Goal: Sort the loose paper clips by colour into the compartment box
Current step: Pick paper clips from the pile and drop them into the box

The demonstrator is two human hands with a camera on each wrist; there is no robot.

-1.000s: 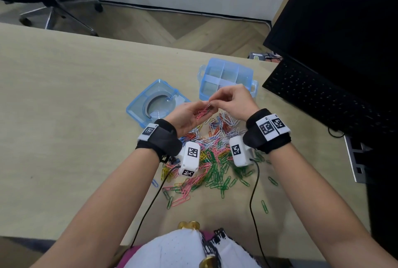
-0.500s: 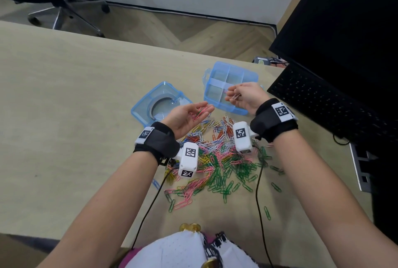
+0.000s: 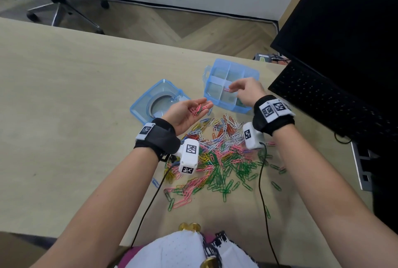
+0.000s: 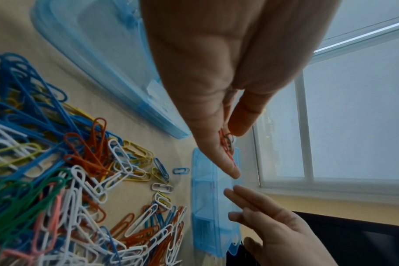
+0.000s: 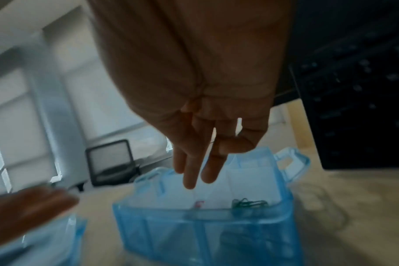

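Hovering over the blue compartment box [image 3: 231, 86] in the head view, the right hand [image 3: 247, 91] pinches a pink clip [image 3: 227, 89] at its fingertips, above the box's middle cells. At nine o'clock from it, the left hand [image 3: 186, 113] lies palm up, fingers nearly straight, cradling a few pink clips [image 3: 199, 109]. The loose pile of paper clips [image 3: 221, 155] spreads at six o'clock of the box, the lid [image 3: 159, 104] at its nine.

Left wrist view: the thumb hangs over clips on the fingers [image 4: 226, 144]; orange, white and blue ones litter the desk [image 4: 134, 111].

Right wrist view, blurred: the fingers [image 5: 191, 171] point down into the box, green clips [image 5: 248, 203] lying in a cell at five o'clock; the grip itself I cannot make out here.
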